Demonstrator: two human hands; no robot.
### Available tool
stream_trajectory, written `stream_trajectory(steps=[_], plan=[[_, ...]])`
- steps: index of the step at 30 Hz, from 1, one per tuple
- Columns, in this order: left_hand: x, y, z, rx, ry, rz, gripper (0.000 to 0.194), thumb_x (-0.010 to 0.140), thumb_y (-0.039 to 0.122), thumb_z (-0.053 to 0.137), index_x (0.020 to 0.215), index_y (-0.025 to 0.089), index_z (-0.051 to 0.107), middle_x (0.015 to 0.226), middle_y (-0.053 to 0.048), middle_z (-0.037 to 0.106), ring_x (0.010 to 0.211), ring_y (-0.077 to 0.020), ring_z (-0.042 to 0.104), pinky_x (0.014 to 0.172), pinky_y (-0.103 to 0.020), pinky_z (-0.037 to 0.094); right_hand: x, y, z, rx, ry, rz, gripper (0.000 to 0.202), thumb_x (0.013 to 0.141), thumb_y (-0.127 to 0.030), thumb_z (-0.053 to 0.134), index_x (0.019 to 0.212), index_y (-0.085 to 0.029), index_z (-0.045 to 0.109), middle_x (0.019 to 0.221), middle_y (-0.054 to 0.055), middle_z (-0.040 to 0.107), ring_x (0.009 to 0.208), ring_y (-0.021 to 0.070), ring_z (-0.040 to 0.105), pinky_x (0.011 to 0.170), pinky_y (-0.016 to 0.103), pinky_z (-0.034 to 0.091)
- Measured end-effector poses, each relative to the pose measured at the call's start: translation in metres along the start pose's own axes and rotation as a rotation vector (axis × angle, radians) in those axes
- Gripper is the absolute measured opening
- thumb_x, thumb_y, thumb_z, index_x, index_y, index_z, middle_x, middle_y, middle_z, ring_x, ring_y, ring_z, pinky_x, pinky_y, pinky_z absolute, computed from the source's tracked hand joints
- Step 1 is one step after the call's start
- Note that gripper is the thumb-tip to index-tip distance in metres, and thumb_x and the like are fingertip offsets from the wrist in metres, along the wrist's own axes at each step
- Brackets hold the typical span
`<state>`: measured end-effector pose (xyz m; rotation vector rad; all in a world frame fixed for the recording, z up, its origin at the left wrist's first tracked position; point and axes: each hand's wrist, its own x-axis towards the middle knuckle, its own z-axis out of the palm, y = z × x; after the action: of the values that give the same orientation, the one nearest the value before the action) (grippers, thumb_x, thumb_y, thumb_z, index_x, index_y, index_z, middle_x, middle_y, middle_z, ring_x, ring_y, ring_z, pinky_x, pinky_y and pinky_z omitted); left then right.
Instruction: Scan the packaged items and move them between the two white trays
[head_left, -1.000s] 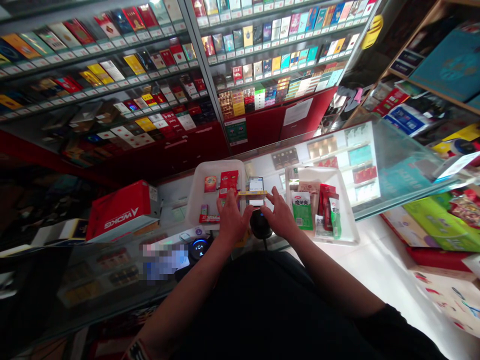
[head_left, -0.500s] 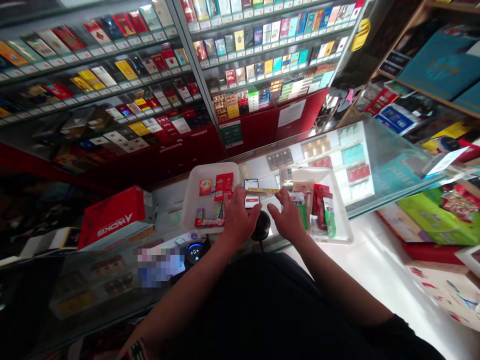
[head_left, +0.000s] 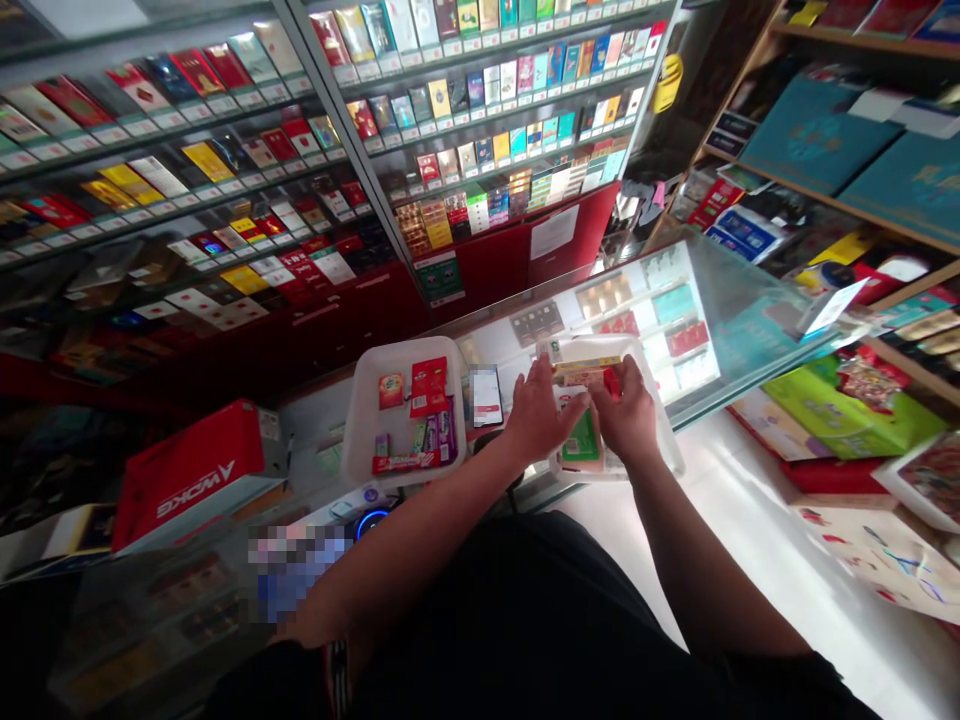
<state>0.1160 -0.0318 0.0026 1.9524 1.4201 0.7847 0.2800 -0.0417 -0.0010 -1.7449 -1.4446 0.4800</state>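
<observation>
A slim yellow packet (head_left: 589, 364) stretches between my two hands, above the white tray (head_left: 677, 462) on the right. My left hand (head_left: 541, 412) has its fingertips at the packet's left end, with the thumb spread toward the other hand. Curled fingers of my right hand (head_left: 628, 412) grip the right end. Below them in the tray lie a green-fronted packet (head_left: 577, 442) and a red packet (head_left: 612, 382), partly covered by my hands. Left of my left hand a phone (head_left: 486, 395) with a lit screen rests on the glass counter.
Another white tray (head_left: 351, 425) holds several small snack packs, among them a red packet (head_left: 428, 386). A red box (head_left: 191, 480) stands farther left on the counter. Shelves of cigarette packs (head_left: 450, 95) rise behind. A green box (head_left: 817, 400) sits beyond the counter's right end.
Both hands have moved right with the yellow packet, from over the phone to over the right tray. The phone shows more fully, and the view has shifted somewhat to the right.
</observation>
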Motion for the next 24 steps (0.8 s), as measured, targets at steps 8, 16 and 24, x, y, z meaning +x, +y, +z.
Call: stream_trajectory(steps=[8,16,24], plan=[[0.06,0.019,0.023,0.002,-0.081,0.036,0.095,0.099,0.069,0.048,0.169,0.013,0.017,0.171,-0.027,0.036,0.162,-0.0399,0.029,0.132,-0.064,0.018,0.04,0.031,-0.008,0.049,0.093,0.117,0.086,0.086,-0.045,0.064,0.16,-0.01,0.041,0.154,0.027,0.058,0.144,0.0394,0.056,0.116,0.055,0.047],[0.06,0.016,0.017,0.01,-0.096,0.04,0.084,0.102,0.063,0.045,0.167,0.014,0.024,0.17,-0.023,0.039,0.162,-0.0382,0.031,0.131,-0.062,0.022,0.047,0.05,-0.001,0.007,0.109,0.187,0.089,0.08,-0.047,0.07,0.157,-0.009,0.045,0.154,0.028,0.057,0.143,0.041,0.056,0.119,0.059,0.044],[0.031,-0.029,-0.029,0.035,0.105,0.0,0.073,0.104,0.056,0.049,0.164,0.017,0.036,0.165,-0.02,0.048,0.157,-0.0352,0.041,0.13,-0.059,0.03,0.047,-0.008,0.026,-0.042,0.042,0.025,0.076,0.084,-0.044,0.064,0.151,-0.009,0.055,0.15,0.025,0.062,0.138,0.0398,0.06,0.119,0.06,0.043]])
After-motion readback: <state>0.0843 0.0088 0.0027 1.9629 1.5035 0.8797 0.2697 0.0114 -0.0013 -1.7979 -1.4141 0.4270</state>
